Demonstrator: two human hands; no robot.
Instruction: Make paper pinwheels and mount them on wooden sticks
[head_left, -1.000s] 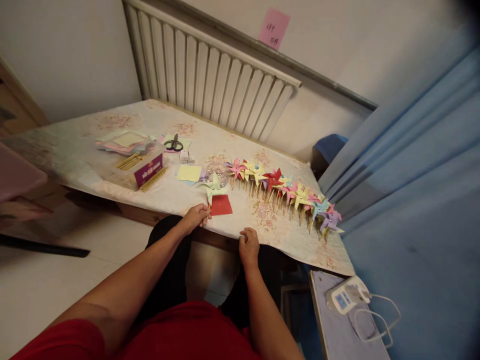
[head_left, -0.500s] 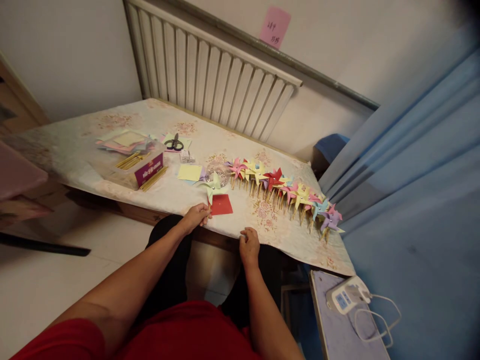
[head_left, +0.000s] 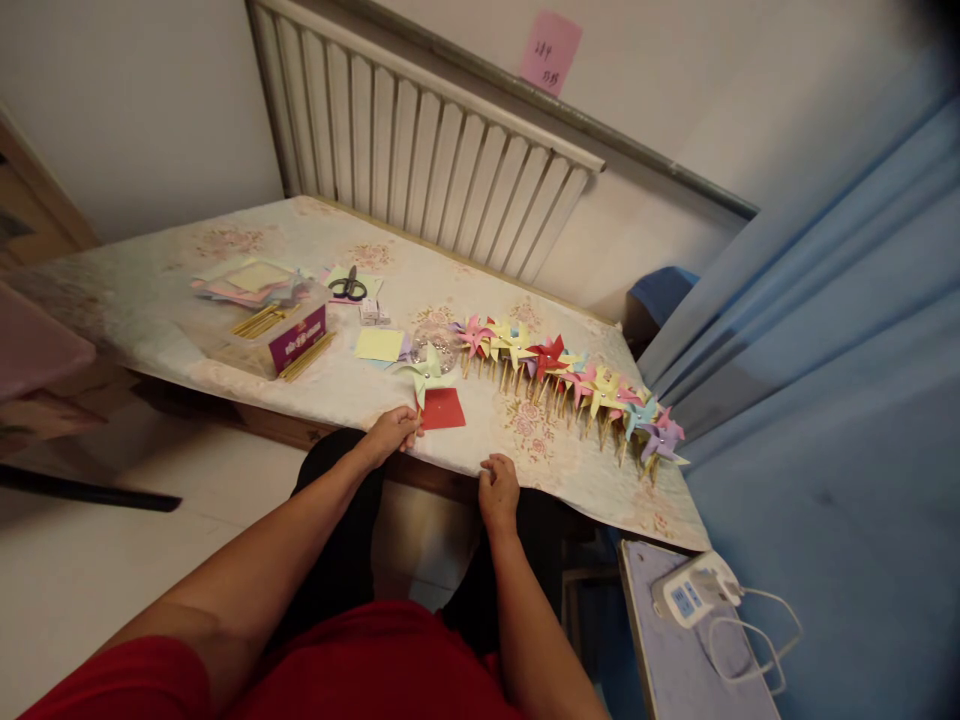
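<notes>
One blue curtain (head_left: 825, 350) fills the view from 1 to 5 o'clock. One table (head_left: 150, 300) under a flowered cloth runs from 9 o'clock to 4 o'clock, and one ribbed radiator (head_left: 420, 160) stands behind it at 12 o'clock. One row of pinwheels (head_left: 570, 385) on sticks lies across the right half of the table; they overlap too much for an exact count, but there are roughly a dozen in pink, yellow, red, blue and purple. One open box (head_left: 277, 340) of wooden sticks sits at 10 o'clock from the row, with one stack of paper (head_left: 244, 282) just behind it. One white device (head_left: 686, 595) with a cable lies on a side surface at 5 o'clock.

Two bare hands are at the table's near edge. The left hand (head_left: 390, 435) has its fingertips (head_left: 411, 425) drawn together, touching the near left corner of one red square (head_left: 442, 408); whether they grip the paper cannot be told. The square lies flat at 1 o'clock from those fingers. One green pinwheel (head_left: 426, 370) lies just beyond it at 12 o'clock, overlapping its far edge. The right hand (head_left: 499, 490) rests at 5 o'clock from the square, well apart from it, fingers curled under with nothing seen in them.

One yellow square (head_left: 379, 345) lies at 10 o'clock from the red one, one pair of scissors (head_left: 346, 290) farther along that line, and one pink note (head_left: 550, 52) hangs on the wall at 12 o'clock
</notes>
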